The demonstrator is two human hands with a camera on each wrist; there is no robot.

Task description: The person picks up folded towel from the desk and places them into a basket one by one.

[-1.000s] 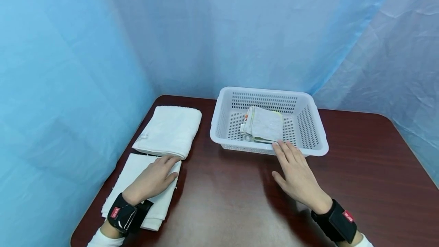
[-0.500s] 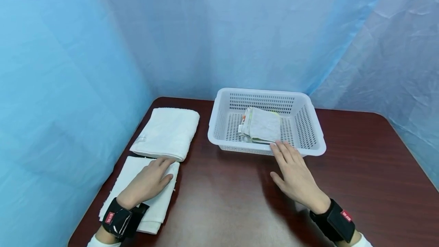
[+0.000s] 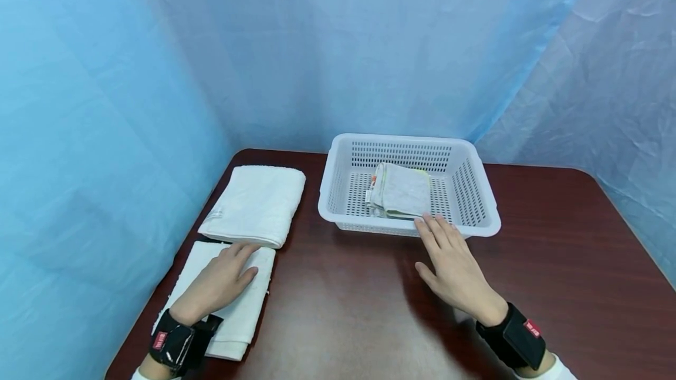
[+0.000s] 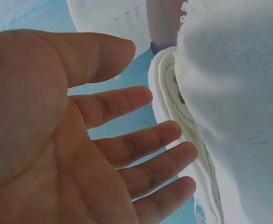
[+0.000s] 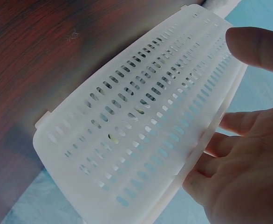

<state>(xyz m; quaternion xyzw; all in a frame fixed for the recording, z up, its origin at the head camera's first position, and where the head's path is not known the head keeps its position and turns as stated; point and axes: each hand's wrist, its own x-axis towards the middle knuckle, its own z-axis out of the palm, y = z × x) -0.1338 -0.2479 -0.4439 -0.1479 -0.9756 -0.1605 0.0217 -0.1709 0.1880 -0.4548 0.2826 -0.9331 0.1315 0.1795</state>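
Note:
Two folded white towels lie at the left: a far towel [image 3: 259,201] and a near towel [image 3: 237,321] in front of it. My left hand [image 3: 216,283] is over the near towel, fingers extended toward the far one. The left wrist view has this hand [image 4: 94,135] palm in sight, fingers apart and nothing in them. At the front rim of a white plastic basket [image 3: 380,226] are the fingertips of my right hand [image 3: 454,265], fingers straight and thumb out. Inside the basket is a folded greyish cloth [image 3: 406,190] with yellow-green edging.
Everything stands on a dark reddish-brown table [image 3: 343,309] with rounded corners. Blue fabric sheets [image 3: 338,46] hang behind it and along the left side. The basket stands at the back, near the hanging sheet.
My left hand has drawn back slightly toward the lower left, over the near towel. The right hand stays at the basket rim. The head view has shifted a little.

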